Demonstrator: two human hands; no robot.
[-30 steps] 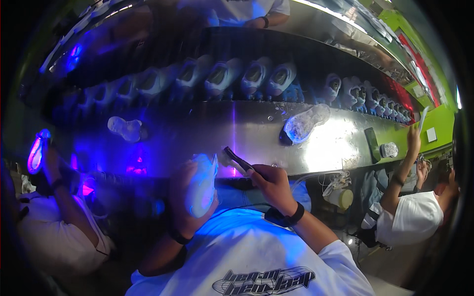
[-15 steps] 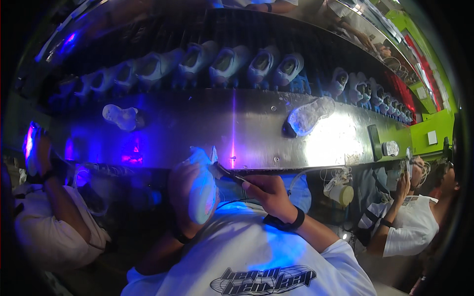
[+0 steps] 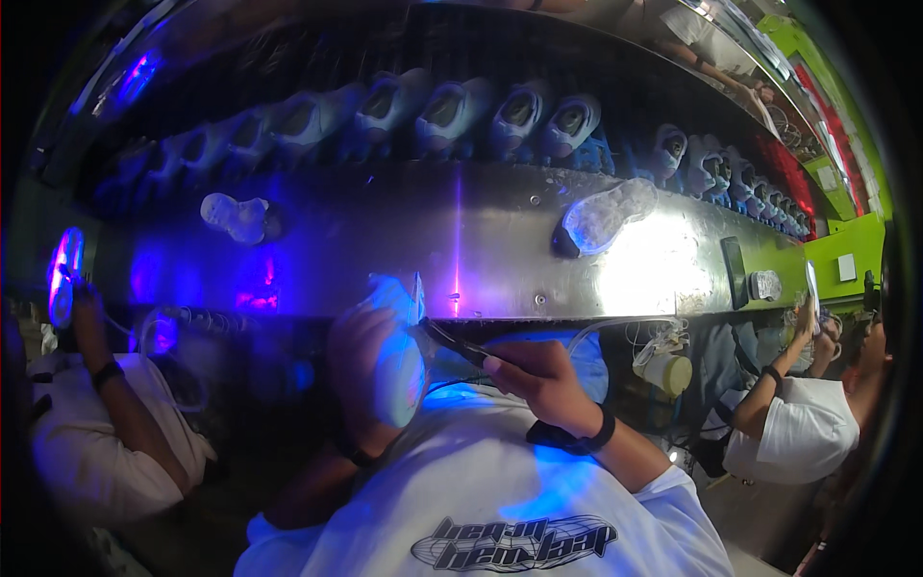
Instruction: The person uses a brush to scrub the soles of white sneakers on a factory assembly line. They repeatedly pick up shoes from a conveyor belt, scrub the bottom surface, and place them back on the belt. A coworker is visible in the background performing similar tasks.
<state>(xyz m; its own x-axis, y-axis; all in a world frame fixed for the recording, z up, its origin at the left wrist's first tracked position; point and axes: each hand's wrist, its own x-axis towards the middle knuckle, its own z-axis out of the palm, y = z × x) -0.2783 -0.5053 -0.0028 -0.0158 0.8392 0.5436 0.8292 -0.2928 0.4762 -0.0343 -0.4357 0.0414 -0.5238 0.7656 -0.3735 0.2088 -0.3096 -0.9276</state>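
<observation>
My left hand [image 3: 358,348] is wrapped round a pale shoe [image 3: 399,377] under blue light, holding it over my lap at the bench's near edge. Most of those fingers are dim and blurred. In my right hand [image 3: 546,377] is a brush [image 3: 454,344] with a dark handle. Its tip meets the shoe's side near the upper end, though whether it touches is hard to tell.
A metal bench [image 3: 365,221] runs across in front. On it lie a whitish sole-shaped piece [image 3: 236,219] and a larger translucent one [image 3: 611,216]. Several shoes [image 3: 452,108] stand in a row behind. One co-worker [image 3: 106,423] sits left, another [image 3: 798,423] right.
My right hand and the brush handle have shifted slightly right, with the shoe kept in my left hand. The left co-worker's shoe stands more upright; the right co-worker's lit piece is raised.
</observation>
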